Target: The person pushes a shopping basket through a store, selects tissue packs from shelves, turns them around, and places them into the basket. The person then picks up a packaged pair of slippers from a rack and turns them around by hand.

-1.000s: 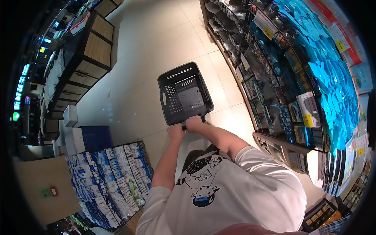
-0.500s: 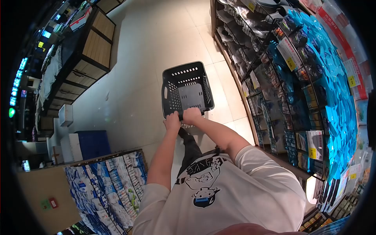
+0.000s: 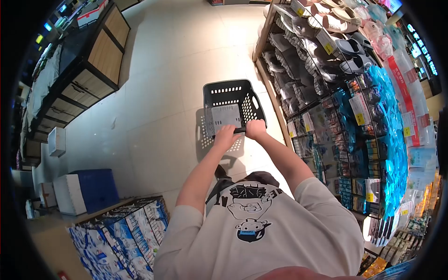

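A black plastic shopping basket (image 3: 227, 96) with slotted, perforated walls hangs in front of me above the tiled floor. No goods show on the visible part of its bottom. My left hand (image 3: 226, 136) is closed around the left part of the black handle (image 3: 239, 130) at the basket's near side. On the right part of that handle my right hand (image 3: 255, 129) is also wrapped. A short gap between the two hands leaves some of the handle visible. The basket's patterned shadow falls on the floor beside and below it.
On the right runs a rack (image 3: 303, 109) of shoes and packaged goods, with blue packaging (image 3: 387, 140) at its outer side. Wood-fronted cabinets (image 3: 98, 81) line the left. A blue box (image 3: 95, 189) and a white box (image 3: 57, 141) stand lower left, near a display of packs (image 3: 126, 233).
The basket and both hands have shifted right in view, and the basket's tilt has changed. Racks and cabinets appear lower or shifted, as my viewpoint has moved forward along the aisle.
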`<state>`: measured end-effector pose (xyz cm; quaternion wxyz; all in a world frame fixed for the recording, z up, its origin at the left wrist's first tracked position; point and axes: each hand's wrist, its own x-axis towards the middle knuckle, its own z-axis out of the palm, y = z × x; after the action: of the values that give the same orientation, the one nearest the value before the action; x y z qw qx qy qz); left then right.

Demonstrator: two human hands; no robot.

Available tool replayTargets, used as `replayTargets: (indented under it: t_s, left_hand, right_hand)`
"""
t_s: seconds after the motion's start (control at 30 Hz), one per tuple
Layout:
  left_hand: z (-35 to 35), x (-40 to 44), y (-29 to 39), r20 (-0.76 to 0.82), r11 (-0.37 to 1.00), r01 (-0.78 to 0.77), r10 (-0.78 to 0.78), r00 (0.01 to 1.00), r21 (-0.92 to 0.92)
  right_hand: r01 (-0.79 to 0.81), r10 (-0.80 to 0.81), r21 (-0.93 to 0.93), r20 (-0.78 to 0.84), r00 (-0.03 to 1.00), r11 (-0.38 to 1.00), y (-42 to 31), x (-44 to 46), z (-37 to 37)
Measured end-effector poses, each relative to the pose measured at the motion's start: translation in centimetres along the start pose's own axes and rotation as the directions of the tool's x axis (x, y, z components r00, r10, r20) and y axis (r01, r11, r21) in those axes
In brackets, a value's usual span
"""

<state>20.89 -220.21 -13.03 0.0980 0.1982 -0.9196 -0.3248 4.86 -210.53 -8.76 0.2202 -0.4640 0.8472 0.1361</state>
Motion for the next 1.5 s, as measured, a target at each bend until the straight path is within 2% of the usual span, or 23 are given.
replayTargets:
  t_s: [0.13, 0.33, 0.4, 0.47, 0.53, 0.63, 0.7, 0.83, 1.07, 1.13, 1.27, 1.33, 1.5]
  left_hand:
    - [-0.9, 3.5, -1.8, 0.021, 1.0, 0.01, -0.01, 1.0, -0.012]
    - [-2.0, 9.0, -3.5, 0.08, 0.996, 0.032, -0.038, 0.996, 0.079]
    - [-2.2, 10.8, -4.2, 0.063, 0.991, 0.044, -0.052, 0.997, 0.126]
    - [-2.5, 12.8, -4.9, 0.074, 0.99, 0.044, -0.054, 0.996, 0.135]
    - [-2.5, 15.1, -5.6, 0.085, 0.988, 0.042, -0.055, 0.995, 0.146]
    - [-2.6, 18.0, -6.6, 0.078, 0.988, 0.052, -0.064, 0.995, 0.146]
    - [-3.3, 20.3, -7.2, 0.134, 0.981, 0.089, -0.113, 0.985, 0.171]
    - [-4.5, 25.0, -7.9, 0.184, 0.975, 0.127, -0.161, 0.97, 0.185]
    - [-6.2, 33.3, -10.9, 0.274, 0.959, 0.19, -0.244, 0.93, 0.211]
    - [-6.0, 35.2, -11.8, 0.226, 0.966, 0.181, -0.221, 0.949, 0.188]
    - [-6.5, 38.3, -12.6, 0.198, 0.947, 0.212, -0.262, 0.944, 0.241]
    - [-7.2, 39.9, -12.7, 0.174, 0.91, 0.213, -0.288, 0.942, 0.355]
    - [-9.0, 44.6, -16.2, 0.153, 0.92, 0.223, -0.283, 0.947, 0.322]
  right_hand:
    - [-0.072, 0.065, -0.042, -0.156, 0.986, 0.997, -0.2, 3.8, 0.1]
    - [-0.208, 0.195, -0.066, -0.159, 0.968, 0.976, -0.5, 9.3, -1.3]
    - [-0.216, 0.194, -0.073, -0.234, 0.953, 0.974, -0.3, 11.6, -1.5]
    - [-0.187, 0.168, -0.07, -0.218, 0.961, 0.98, 0.6, 13.6, -2.0]
    - [-0.137, 0.11, -0.051, -0.357, 0.927, 0.989, 1.4, 15.7, -2.4]
    - [-0.088, 0.079, -0.006, -0.379, 0.922, 0.996, 2.3, 18.6, -3.6]
    - [-0.046, 0.046, 0.01, -0.432, 0.901, 0.999, 3.0, 20.9, -4.9]
    - [-0.055, 0.059, 0.022, -0.318, 0.946, 0.998, 4.2, 25.0, -7.7]
    - [-0.016, 0.04, 0.088, -0.273, 0.961, 0.996, 5.4, 32.7, -11.8]
    - [-0.018, 0.04, 0.069, -0.328, 0.944, 0.997, 5.9, 34.4, -12.7]
    - [-0.033, 0.054, 0.07, -0.327, 0.944, 0.997, 6.2, 38.0, -14.1]
    - [-0.034, 0.056, 0.073, -0.324, 0.945, 0.997, 6.1, 39.6, -15.3]
    - [-0.04, 0.068, 0.107, -0.274, 0.959, 0.993, 5.5, 45.1, -18.5]
